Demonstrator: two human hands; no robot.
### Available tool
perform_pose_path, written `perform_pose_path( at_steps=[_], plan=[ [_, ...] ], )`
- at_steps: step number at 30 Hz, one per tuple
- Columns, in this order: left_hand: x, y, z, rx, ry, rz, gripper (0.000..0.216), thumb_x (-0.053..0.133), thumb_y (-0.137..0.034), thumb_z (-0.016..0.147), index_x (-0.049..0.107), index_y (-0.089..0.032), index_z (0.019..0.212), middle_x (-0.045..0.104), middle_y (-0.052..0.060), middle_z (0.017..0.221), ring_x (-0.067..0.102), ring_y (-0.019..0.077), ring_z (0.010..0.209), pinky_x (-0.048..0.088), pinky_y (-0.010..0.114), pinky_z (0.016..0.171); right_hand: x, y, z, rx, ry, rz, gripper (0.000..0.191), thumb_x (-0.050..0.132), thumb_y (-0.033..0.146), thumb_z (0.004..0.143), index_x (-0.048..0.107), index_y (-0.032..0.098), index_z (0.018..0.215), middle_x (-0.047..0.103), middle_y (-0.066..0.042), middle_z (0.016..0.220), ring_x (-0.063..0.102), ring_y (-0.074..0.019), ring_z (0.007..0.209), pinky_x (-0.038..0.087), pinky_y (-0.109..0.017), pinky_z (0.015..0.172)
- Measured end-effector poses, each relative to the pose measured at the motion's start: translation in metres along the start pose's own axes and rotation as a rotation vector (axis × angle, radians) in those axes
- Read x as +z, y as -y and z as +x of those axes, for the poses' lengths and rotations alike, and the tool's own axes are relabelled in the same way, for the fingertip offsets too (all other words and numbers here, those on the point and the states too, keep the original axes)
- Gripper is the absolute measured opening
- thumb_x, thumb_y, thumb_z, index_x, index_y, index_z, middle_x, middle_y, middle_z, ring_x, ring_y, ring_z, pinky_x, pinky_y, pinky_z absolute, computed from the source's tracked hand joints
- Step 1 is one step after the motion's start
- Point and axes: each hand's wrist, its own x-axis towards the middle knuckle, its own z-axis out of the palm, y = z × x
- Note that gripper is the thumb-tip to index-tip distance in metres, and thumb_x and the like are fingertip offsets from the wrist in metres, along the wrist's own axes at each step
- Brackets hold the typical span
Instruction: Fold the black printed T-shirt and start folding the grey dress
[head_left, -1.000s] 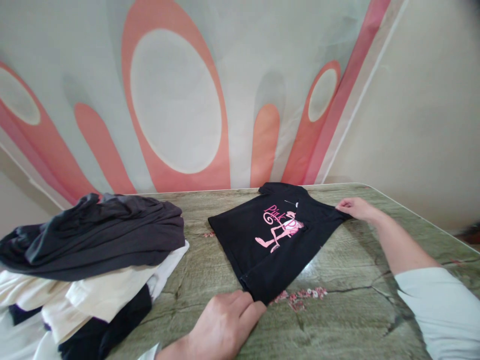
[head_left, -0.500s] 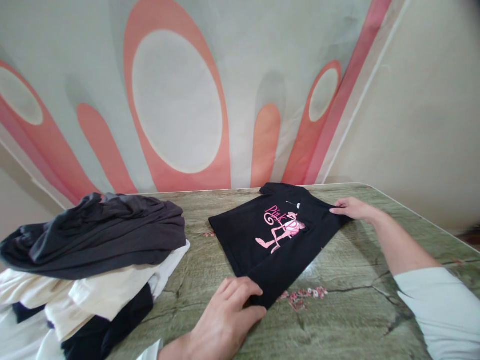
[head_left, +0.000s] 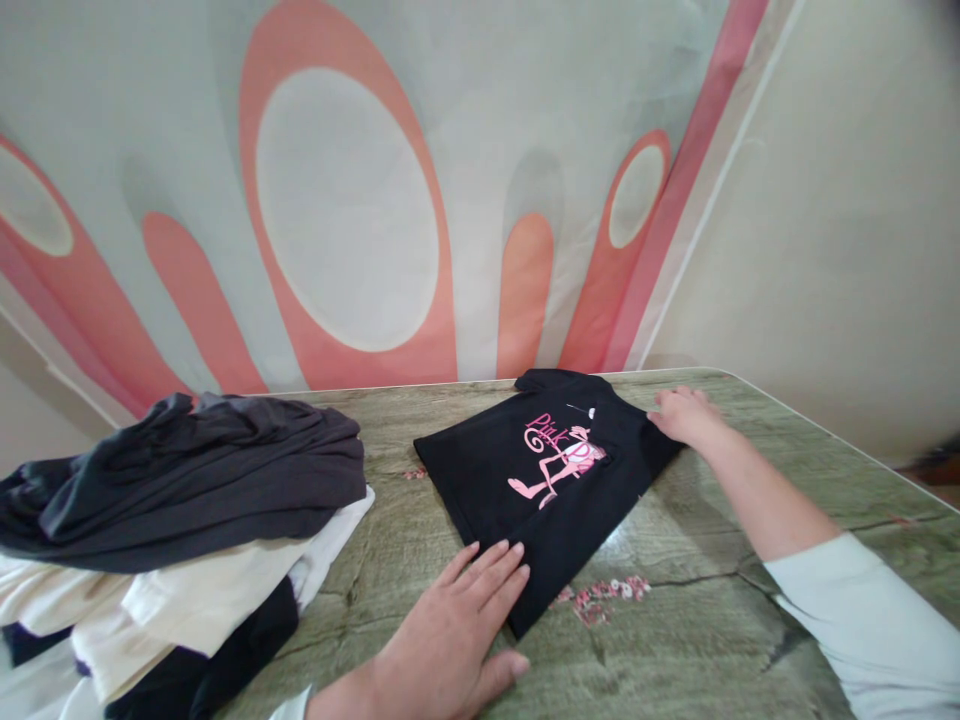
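A black T-shirt [head_left: 480, 470] with a pink cartoon figure and pink lettering lies on the table, one side folded over part of the print. My left hand [head_left: 469, 625] rests flat on its near hem, fingers stretched out and thumb apart. At the right end of the shirt, by the sleeve, my right hand [head_left: 686, 415] is bent over the cloth and closed on its edge. The fingertips of that hand are partly hidden.
To the left is a heap of clothes, with a dark grey garment [head_left: 202, 480] on top of cream cloth [head_left: 202, 590] and black cloth [head_left: 247, 640]. The wood-patterned table [head_left: 675, 640] ends at a wall with a pink and orange printed hanging [head_left: 480, 200].
My left hand has released its pinch on the hem and flattened onto the shirt. My right hand has lowered the sleeve end and moved slightly left. The folded side now lies flatter.
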Motion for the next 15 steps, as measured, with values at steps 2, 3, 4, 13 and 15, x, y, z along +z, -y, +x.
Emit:
perform_pose_path(
  at_steps=[2, 3, 4, 13, 15],
  plan=[
    [0.002, 0.001, -0.001, -0.018, -0.004, 0.006, 0.059, 0.045, -0.042, 0.087, 0.025, -0.021, 0.139, 0.021, 0.006, 0.146, 0.016, 0.0239, 0.134, 0.022, 0.043, 0.107, 0.003, 0.025, -0.011, 0.059, 0.062, -0.171, 0.042, 0.058, 0.042, 0.072, 0.062, 0.012, 0.102, 0.053, -0.026, 0.113, 0.046, -0.0439, 0.11, 0.036, -0.058, 0.083],
    [0.003, 0.001, -0.001, -0.023, -0.004, 0.011, 0.059, 0.044, -0.044, 0.087, 0.025, -0.021, 0.139, 0.02, 0.006, 0.146, 0.015, 0.0247, 0.134, 0.023, 0.044, 0.107, 0.005, 0.036, -0.016, 0.072, 0.13, -0.221, 0.044, 0.055, 0.045, 0.074, 0.062, 0.012, 0.102, 0.054, -0.026, 0.112, 0.049, -0.0435, 0.106, 0.038, -0.057, 0.081],
    [0.003, 0.002, -0.002, -0.026, -0.004, 0.018, 0.059, 0.043, -0.045, 0.087, 0.025, -0.022, 0.139, 0.02, 0.007, 0.146, 0.015, 0.0254, 0.134, 0.024, 0.044, 0.107, 0.008, 0.047, -0.021, 0.073, 0.194, -0.247, 0.048, 0.051, 0.049, 0.076, 0.063, 0.011, 0.102, 0.056, -0.026, 0.11, 0.052, -0.0426, 0.103, 0.039, -0.056, 0.08],
    [0.037, -0.011, -0.003, 0.079, -0.139, 0.183, 0.051, 0.045, -0.043, 0.088, 0.036, -0.024, 0.134, 0.04, 0.009, 0.137, 0.041, 0.0309, 0.12, 0.042, 0.043, 0.09, 0.032, 0.076, -0.036, -0.017, 0.209, -0.187, 0.082, 0.025, 0.074, 0.075, 0.049, 0.013, 0.125, 0.046, -0.024, 0.126, 0.042, -0.0444, 0.114, 0.034, -0.059, 0.086],
    [0.055, -0.02, -0.003, 0.162, -0.206, 0.148, 0.039, 0.044, -0.028, 0.09, 0.041, -0.031, 0.129, 0.05, 0.002, 0.129, 0.05, 0.0252, 0.113, 0.046, 0.036, 0.086, 0.035, 0.08, -0.034, -0.117, 0.199, -0.152, 0.08, 0.023, 0.072, 0.077, 0.042, 0.016, 0.131, 0.039, -0.019, 0.135, 0.033, -0.0438, 0.121, 0.03, -0.059, 0.091]
  ],
)
